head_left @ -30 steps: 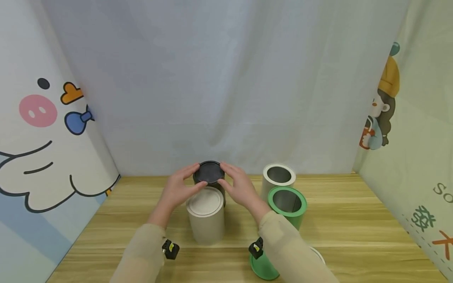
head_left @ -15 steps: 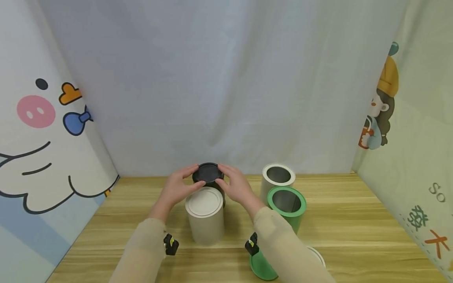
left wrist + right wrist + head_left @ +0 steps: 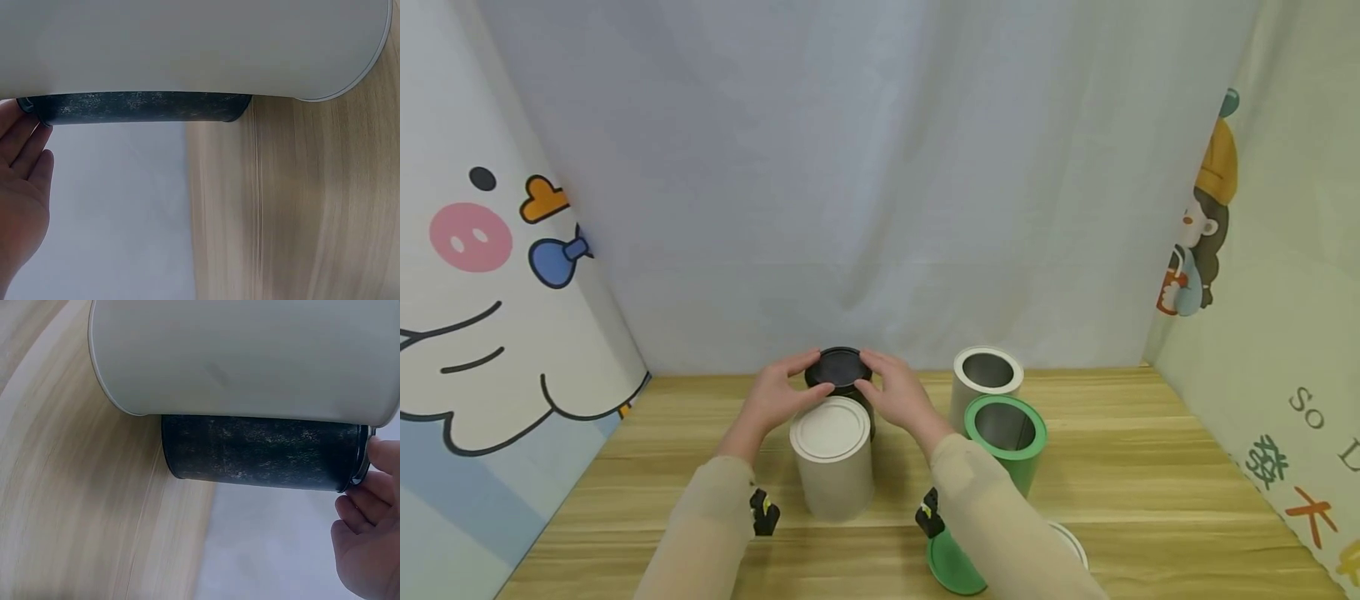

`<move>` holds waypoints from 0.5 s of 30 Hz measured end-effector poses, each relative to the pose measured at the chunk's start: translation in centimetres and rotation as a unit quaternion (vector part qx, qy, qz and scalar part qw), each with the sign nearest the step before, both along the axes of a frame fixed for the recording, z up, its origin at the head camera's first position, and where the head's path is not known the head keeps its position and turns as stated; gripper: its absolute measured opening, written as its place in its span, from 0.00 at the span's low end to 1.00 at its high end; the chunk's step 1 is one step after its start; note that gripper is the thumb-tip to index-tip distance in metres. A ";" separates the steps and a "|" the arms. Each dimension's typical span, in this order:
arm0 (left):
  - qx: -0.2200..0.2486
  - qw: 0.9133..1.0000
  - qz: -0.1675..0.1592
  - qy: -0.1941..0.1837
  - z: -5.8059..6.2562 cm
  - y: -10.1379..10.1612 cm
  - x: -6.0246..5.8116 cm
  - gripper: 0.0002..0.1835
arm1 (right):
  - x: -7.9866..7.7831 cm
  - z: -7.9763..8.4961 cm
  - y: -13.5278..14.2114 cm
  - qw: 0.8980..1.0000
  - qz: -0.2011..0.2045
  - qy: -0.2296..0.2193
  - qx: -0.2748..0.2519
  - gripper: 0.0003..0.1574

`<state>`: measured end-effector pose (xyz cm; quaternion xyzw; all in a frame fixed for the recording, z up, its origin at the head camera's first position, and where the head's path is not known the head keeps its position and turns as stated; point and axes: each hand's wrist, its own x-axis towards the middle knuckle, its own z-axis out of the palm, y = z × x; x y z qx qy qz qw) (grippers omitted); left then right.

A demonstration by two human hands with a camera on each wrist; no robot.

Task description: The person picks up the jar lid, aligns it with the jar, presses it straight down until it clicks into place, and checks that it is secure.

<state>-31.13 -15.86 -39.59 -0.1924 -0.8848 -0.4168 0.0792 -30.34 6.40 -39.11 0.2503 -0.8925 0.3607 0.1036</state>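
Behind a closed white can (image 3: 838, 479) stands a black can (image 3: 262, 453), its lower part hidden by the white one in the head view. A black lid (image 3: 840, 367) lies over the black can's top. My left hand (image 3: 775, 397) holds the lid's left edge, fingers at the far side and thumb at the near side. From the right, my right hand (image 3: 898, 397) grips the same rim between fingers and thumb. In the right wrist view the lid's edge (image 3: 364, 456) shows at the can's end, with the thumb on it and fingertips right below the rim.
To the right stand a white can (image 3: 964, 404) and, before it, a green can (image 3: 1028, 467), both with dark openings. A green lid (image 3: 953, 565) and a white rim (image 3: 1077, 543) are partly under my right sleeve. A pale curtain (image 3: 880, 208) hangs behind the wooden table (image 3: 1135, 483).
The black lid and both hands' fingertips have come down slightly. The grip looks the same, and the cans have stayed in place while the view shifted a little.
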 end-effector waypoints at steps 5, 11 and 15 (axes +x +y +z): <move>-0.003 1.000 -0.002 -0.010 -0.2 0.0 -0.3 0.36 | -0.2 -0.1 0.0 1.000 -0.003 0.011 0.011 0.29; -0.008 1.000 -0.003 -0.023 -0.1 -0.1 -0.4 0.36 | -0.3 -0.1 -0.1 1.000 -0.005 0.011 0.025 0.29; -0.012 1.000 -0.002 -0.028 0.0 -0.1 -0.5 0.36 | -0.3 0.0 -0.1 0.999 -0.005 0.010 0.037 0.28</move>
